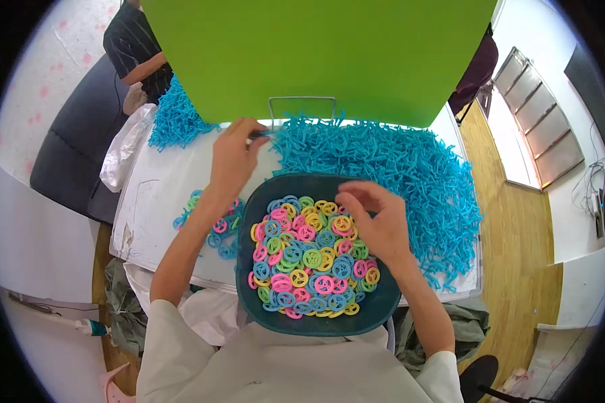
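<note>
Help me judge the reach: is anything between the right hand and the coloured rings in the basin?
Nothing visible. The right hand hovers directly over the coloured rings in the dark basin, fingers pointing down at them.

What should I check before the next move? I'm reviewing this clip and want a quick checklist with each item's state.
1. Right hand over the dark teal basin: ok, fingertips hover above the coloured rings.
2. Right grip holds a ring: cannot tell.
3. Left hand at the blue plastic pile: ok, at its near edge.
4. Left grip pinches a small piece: ok, kind of piece unclear.
5. Basin stocked: ok, full of rings.
6. Loose rings on the white table: ok, beside the left forearm.
</note>
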A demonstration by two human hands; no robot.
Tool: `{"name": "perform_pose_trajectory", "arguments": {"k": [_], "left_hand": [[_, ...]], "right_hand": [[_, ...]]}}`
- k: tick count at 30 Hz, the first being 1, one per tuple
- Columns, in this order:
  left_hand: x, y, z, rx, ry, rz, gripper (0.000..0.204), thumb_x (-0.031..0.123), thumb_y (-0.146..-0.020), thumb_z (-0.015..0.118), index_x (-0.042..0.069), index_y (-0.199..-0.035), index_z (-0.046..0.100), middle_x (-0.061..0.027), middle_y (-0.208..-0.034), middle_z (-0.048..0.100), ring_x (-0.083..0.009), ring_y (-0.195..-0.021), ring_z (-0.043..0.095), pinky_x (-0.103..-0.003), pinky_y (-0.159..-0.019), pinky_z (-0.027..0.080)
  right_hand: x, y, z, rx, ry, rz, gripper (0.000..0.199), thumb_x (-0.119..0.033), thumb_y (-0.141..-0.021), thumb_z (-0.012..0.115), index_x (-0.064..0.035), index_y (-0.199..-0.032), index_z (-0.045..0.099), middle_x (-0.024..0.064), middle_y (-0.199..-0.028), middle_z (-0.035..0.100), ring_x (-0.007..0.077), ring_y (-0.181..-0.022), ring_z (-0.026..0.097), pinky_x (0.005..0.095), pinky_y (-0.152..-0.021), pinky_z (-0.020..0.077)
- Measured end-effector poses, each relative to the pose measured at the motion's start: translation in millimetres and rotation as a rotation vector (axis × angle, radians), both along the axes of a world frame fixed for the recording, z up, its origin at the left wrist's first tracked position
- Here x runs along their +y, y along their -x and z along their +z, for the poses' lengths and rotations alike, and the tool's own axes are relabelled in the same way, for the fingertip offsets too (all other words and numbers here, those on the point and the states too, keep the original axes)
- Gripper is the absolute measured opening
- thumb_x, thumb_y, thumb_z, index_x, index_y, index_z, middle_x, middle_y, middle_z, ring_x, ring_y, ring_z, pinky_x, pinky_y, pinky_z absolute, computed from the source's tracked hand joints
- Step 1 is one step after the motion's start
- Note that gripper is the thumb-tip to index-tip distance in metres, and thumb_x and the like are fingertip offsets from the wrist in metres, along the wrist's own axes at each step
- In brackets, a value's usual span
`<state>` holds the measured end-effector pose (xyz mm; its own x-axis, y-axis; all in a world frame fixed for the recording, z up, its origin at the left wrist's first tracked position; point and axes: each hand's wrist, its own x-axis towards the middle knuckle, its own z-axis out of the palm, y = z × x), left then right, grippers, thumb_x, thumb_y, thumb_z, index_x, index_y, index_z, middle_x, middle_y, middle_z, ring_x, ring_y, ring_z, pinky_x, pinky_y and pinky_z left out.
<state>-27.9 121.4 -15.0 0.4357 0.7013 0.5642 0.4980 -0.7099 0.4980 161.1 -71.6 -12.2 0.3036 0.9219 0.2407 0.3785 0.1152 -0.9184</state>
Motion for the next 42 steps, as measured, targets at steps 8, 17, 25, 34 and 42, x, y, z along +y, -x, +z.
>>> {"name": "perform_pose_trajectory", "arguments": {"k": [8,17,25,34,42], "left_hand": [[-84.1,-41.8,11.8,-0.091,0.015,-0.474,0.024,-0.001,-0.074,0.071,0.003,-0.095,0.060,-0.0105,-0.091,0.062,-0.0264,-0.071,0.062,-0.034,-0.062,0.051],[-80.1,-48.1,-30.3,0.712,-0.246,-0.600,0.032,0.003,-0.071,0.067,0.002,-0.102,0.058,-0.0092,-0.107,0.055,-0.0273,-0.099,0.057,-0.038,-0.073,0.053],[-81.6,-40.9,-4.0,0.170,0.306,-0.372,0.017,0.011,-0.082,0.068,0.001,-0.095,0.061,-0.0107,-0.093,0.064,-0.0224,-0.079,0.064,-0.031,-0.066,0.054],[-79.0,-33.6,5.7,-0.276,1.026,-0.591,0.023,0.018,-0.094,0.060,0.000,-0.108,0.062,-0.0046,-0.094,0.062,-0.0109,-0.084,0.062,-0.028,-0.071,0.056],[-80.0,-38.7,-0.6,-0.316,1.060,-0.542,0.016,0.010,-0.093,0.059,-0.002,-0.103,0.062,-0.0072,-0.092,0.066,-0.0129,-0.080,0.065,-0.026,-0.070,0.057]], "right_hand": [[2.8,-6.5,-2.9,0.281,0.061,0.070,0.030,-0.006,-0.089,0.064,0.0045,-0.117,0.058,0.0097,-0.099,0.068,0.0123,-0.087,0.064,0.0239,-0.079,0.0516],[2.1,-6.8,-9.9,0.472,-0.132,-0.040,0.016,-0.005,-0.089,0.065,0.0024,-0.102,0.060,0.0063,-0.086,0.066,0.0121,-0.082,0.065,0.0234,-0.073,0.0529],[-2.4,-7.4,-11.9,0.239,-0.142,-0.142,0.013,-0.003,-0.086,0.067,0.0030,-0.097,0.063,0.0052,-0.085,0.068,0.0084,-0.078,0.063,0.0215,-0.068,0.0491],[-2.1,-6.5,-8.6,0.078,-0.100,-0.080,0.012,-0.001,-0.086,0.064,0.0027,-0.097,0.064,0.0073,-0.087,0.069,0.0115,-0.082,0.066,0.0236,-0.071,0.0507],[-0.2,-3.7,-9.3,0.017,-0.098,-0.054,0.010,0.000,-0.086,0.063,0.0024,-0.095,0.065,0.0086,-0.088,0.069,0.0124,-0.083,0.066,0.0244,-0.071,0.0510]]}}
